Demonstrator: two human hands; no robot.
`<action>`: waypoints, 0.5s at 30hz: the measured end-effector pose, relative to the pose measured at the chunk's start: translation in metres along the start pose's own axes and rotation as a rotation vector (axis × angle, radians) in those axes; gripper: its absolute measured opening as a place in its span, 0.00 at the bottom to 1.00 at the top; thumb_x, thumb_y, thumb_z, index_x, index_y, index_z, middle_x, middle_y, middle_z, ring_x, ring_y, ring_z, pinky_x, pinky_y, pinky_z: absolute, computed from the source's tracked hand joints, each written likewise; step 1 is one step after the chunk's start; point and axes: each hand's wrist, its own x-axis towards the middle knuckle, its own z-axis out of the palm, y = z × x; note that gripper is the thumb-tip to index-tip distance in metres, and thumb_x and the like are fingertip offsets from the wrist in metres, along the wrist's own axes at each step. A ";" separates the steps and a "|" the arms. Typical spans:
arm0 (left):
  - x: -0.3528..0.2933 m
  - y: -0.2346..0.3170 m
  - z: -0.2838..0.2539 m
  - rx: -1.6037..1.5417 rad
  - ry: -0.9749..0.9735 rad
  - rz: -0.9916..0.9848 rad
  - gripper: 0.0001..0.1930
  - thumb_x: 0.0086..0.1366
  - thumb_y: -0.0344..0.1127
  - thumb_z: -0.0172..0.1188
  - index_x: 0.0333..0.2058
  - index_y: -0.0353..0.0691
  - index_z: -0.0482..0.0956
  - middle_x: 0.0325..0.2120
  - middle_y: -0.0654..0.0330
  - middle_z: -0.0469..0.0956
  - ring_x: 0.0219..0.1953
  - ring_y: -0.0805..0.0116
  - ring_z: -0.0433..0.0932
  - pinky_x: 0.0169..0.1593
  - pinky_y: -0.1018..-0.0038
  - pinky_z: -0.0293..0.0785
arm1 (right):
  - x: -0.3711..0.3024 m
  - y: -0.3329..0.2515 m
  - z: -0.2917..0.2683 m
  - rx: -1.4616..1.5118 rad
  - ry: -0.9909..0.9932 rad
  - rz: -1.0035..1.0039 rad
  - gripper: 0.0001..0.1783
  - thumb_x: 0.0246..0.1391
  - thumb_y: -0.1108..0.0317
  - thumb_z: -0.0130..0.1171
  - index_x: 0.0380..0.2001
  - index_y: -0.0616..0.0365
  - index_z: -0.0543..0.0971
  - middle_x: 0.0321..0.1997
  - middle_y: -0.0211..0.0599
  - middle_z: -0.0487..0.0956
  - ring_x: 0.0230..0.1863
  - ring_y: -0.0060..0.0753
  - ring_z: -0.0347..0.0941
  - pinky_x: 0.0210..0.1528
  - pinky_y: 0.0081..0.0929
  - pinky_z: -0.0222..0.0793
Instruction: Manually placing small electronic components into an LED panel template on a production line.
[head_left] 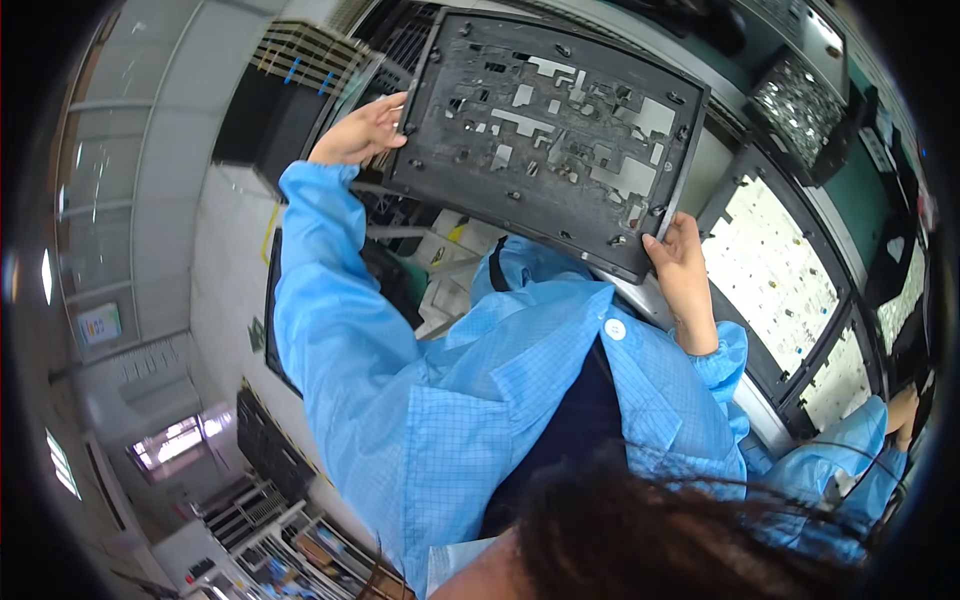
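Observation:
A large black frame-like tray (470,165), a solder pallet by its look, is held up in front of me, tilted. Its face has many cut-outs of different shapes and several small dark clips around the rim. My left hand (362,130) grips its left edge, thumb and fingers closed about the side. At the lower right corner my right hand (682,265) holds the edge, its thumb on the face and the other fingers partly hidden behind. Through the cut-outs, light surfaces beyond show.
On the right, a line bears another black pallet with a pale board (770,270). Beyond lies a black box of shiny small parts (800,105). A co-worker's blue sleeve (845,440) is at lower right. Stacked dark trays (290,90) stand at upper left, beside a white floor (225,260).

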 end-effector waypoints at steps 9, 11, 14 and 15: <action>0.152 0.028 -0.020 0.037 -0.197 -0.237 0.44 0.54 0.06 0.49 0.69 0.38 0.51 0.62 0.56 0.68 0.60 0.65 0.72 0.57 0.71 0.76 | 0.032 0.013 -0.005 -0.381 0.319 0.095 0.17 0.59 0.78 0.54 0.50 0.67 0.64 0.33 0.34 0.73 0.34 0.21 0.68 0.37 0.21 0.64; 0.158 0.025 -0.019 0.076 -0.161 -0.266 0.43 0.54 0.07 0.49 0.69 0.37 0.51 0.62 0.56 0.69 0.59 0.66 0.74 0.56 0.72 0.76 | 0.036 0.017 0.002 -0.344 0.377 0.068 0.17 0.59 0.77 0.55 0.49 0.66 0.64 0.25 0.25 0.65 0.27 0.18 0.59 0.30 0.21 0.58; 0.165 0.027 -0.021 0.086 -0.194 -0.258 0.43 0.53 0.06 0.49 0.68 0.36 0.52 0.60 0.56 0.70 0.58 0.67 0.75 0.56 0.73 0.77 | 0.032 0.012 0.006 -0.346 0.391 0.105 0.17 0.60 0.77 0.54 0.50 0.67 0.64 0.30 0.30 0.71 0.31 0.19 0.65 0.34 0.22 0.62; 0.163 0.027 -0.018 0.088 -0.163 -0.255 0.43 0.52 0.05 0.48 0.68 0.35 0.53 0.59 0.56 0.72 0.57 0.67 0.75 0.56 0.73 0.77 | 0.031 0.016 0.007 -0.346 0.396 0.113 0.17 0.60 0.77 0.54 0.50 0.67 0.64 0.30 0.30 0.71 0.31 0.19 0.65 0.34 0.22 0.62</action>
